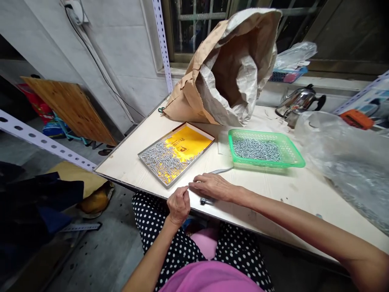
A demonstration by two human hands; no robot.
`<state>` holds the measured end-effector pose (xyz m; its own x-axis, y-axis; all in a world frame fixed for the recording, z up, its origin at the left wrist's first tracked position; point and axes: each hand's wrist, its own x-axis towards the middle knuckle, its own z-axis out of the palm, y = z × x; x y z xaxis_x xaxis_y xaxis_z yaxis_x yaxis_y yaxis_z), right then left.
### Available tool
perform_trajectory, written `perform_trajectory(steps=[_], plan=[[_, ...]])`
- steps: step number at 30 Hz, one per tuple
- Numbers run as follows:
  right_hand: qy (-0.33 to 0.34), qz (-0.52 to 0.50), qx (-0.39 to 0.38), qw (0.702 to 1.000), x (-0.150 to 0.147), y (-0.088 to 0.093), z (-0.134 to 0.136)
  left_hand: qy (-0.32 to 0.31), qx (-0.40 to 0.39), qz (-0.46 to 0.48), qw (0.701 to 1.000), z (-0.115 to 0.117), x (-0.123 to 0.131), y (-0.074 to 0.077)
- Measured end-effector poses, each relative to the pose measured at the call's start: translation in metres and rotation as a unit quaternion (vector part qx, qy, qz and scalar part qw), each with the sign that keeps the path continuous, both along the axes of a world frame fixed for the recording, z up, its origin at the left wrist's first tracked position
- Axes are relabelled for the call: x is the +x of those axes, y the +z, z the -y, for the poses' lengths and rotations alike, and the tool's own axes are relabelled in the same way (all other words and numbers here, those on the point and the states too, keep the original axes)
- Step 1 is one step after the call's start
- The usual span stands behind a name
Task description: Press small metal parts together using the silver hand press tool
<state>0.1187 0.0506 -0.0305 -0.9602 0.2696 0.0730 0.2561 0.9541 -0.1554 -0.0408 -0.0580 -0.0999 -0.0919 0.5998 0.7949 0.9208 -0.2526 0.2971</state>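
My left hand [179, 204] hovers at the table's front edge, fingers curled in a pinch on something too small to name. My right hand [212, 185] lies on the table beside it, fingers bent and pressed down over a small clear strip or bag [194, 183]. A small metal piece [204, 200] lies under the right palm's edge. Just left of the hands sits a shallow metal-rimmed tray [152, 169] with a yellow liner and a heap of small silver screws [162, 161]. A green plastic basket [294, 153] with more screws stands behind the right hand.
A big brown paper sack [225, 69] stands open at the back of the white table [304, 190]. A clear plastic bag [343, 158] of metal parts lies at the right. A steel kettle [296, 101] is behind it. The floor at left holds a wooden board [69, 107] and clutter.
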Motion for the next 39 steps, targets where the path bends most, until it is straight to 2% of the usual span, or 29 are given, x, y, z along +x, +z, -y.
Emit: perform_trajectory(steps=[3,7,9,11,14,16,17,19,21,24,27,30,34,36,39], plan=[[0.007,-0.013,0.03,0.999,-0.016,-0.011,0.004,-0.013,0.013,-0.002,1.0,0.0,0.0,0.003],[0.002,-0.017,0.023,1.0,-0.039,-0.021,0.006,-0.023,0.029,0.013,0.999,-0.001,0.001,0.004],[-0.002,-0.028,0.028,0.999,-0.044,-0.023,0.006,-0.021,0.024,0.021,0.999,0.0,0.003,0.006],[-0.019,-0.064,0.045,0.997,-0.038,-0.016,0.002,-0.012,-0.004,0.055,0.998,0.003,0.005,0.015],[-0.094,-0.189,0.071,0.975,-0.002,0.014,-0.016,-0.031,-0.061,0.106,0.992,0.002,-0.002,0.046],[-0.176,-0.272,0.079,0.943,0.037,0.039,-0.04,-0.058,-0.093,0.085,0.99,-0.01,-0.014,0.072],[-0.224,-0.289,0.085,0.927,0.058,0.05,-0.054,-0.049,-0.116,0.069,0.99,-0.02,-0.021,0.084],[-0.306,-0.265,0.12,0.906,0.099,0.061,-0.079,-0.03,-0.168,0.02,0.985,-0.049,-0.035,0.101],[-0.366,-0.191,0.167,0.896,0.13,0.06,-0.09,-0.035,-0.236,-0.044,0.97,-0.08,-0.047,0.106],[-0.385,-0.14,0.163,0.898,0.147,0.045,-0.067,-0.072,-0.336,-0.146,0.928,-0.115,-0.057,0.099],[-0.329,-0.173,0.056,0.927,0.134,0.032,-0.017,-0.094,-0.398,-0.223,0.885,-0.131,-0.061,0.088],[-0.275,-0.183,-0.059,0.942,0.108,0.023,0.022,-0.115,-0.424,-0.247,0.863,-0.136,-0.061,0.085],[-0.261,-0.169,-0.133,0.941,0.087,0.007,0.038,-0.122,-0.467,-0.258,0.837,-0.14,-0.052,0.096],[-0.27,-0.149,-0.133,0.942,0.083,-0.002,0.04,-0.112,-0.502,-0.246,0.822,-0.143,-0.047,0.102],[-0.273,-0.124,-0.103,0.948,0.082,-0.012,0.042,-0.085,-0.538,-0.198,0.815,-0.148,-0.045,0.108]])
